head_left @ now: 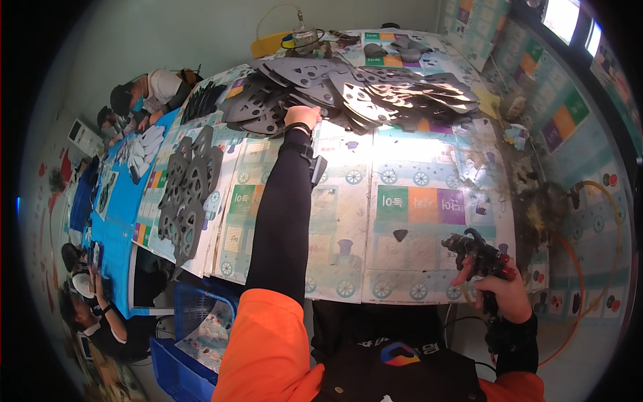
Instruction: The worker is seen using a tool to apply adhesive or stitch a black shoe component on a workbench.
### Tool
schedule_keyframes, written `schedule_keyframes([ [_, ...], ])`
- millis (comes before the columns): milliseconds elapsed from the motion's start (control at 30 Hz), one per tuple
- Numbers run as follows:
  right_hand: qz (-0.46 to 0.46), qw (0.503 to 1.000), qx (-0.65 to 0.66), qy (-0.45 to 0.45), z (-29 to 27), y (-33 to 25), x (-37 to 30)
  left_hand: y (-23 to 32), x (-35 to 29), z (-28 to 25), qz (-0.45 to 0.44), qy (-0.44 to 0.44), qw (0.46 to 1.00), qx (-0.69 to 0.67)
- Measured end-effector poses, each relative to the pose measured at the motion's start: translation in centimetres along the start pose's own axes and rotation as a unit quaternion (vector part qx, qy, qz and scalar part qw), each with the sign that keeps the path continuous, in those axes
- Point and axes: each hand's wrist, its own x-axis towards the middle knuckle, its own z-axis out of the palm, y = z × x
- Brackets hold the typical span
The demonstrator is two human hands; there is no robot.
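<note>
My left hand reaches to the far side of the table, at the near edge of a big pile of grey cut-out sheet pieces. Its fingers look closed on the edge of a piece, though the pile and the back of the hand partly hide them. At the near right corner my right hand is wrapped round a black spray gun with red parts. A small dark triangular scrap lies on the tabletop left of the gun.
More grey cut-outs overlap along the table's left side. At the back stands a metal pot by a yellow container. An orange hose hangs at right. A blue crate sits below left. Several people work around a blue table.
</note>
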Motion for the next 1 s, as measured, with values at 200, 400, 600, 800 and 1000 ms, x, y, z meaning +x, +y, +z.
schedule_keyframes([
  [200, -0.017, 0.999, 0.025, 0.042, -1.0, 0.0, -1.2, 5.0, -7.9, -8.7, 0.306, 0.244, 0.914, 0.106],
  [400, -0.065, 0.997, -0.013, 0.041, -0.4, -0.9, -0.8, 10.8, -21.8, -14.0, 0.266, -0.121, 0.953, -0.074],
  [600, -0.053, 0.997, -0.052, 0.036, 1.9, -1.2, -0.5, 3.1, -28.1, -0.4, 0.178, -0.348, 0.920, -0.014],
  [800, -0.001, 0.999, -0.029, 0.045, 1.3, -1.1, -1.2, -1.0, -34.6, 0.0, 0.362, -0.130, 0.886, 0.258],
  [1000, 0.045, 0.991, -0.107, 0.065, 3.3, -0.7, 1.3, -4.5, -43.0, -5.5, 0.243, -0.129, 0.935, 0.225],
])
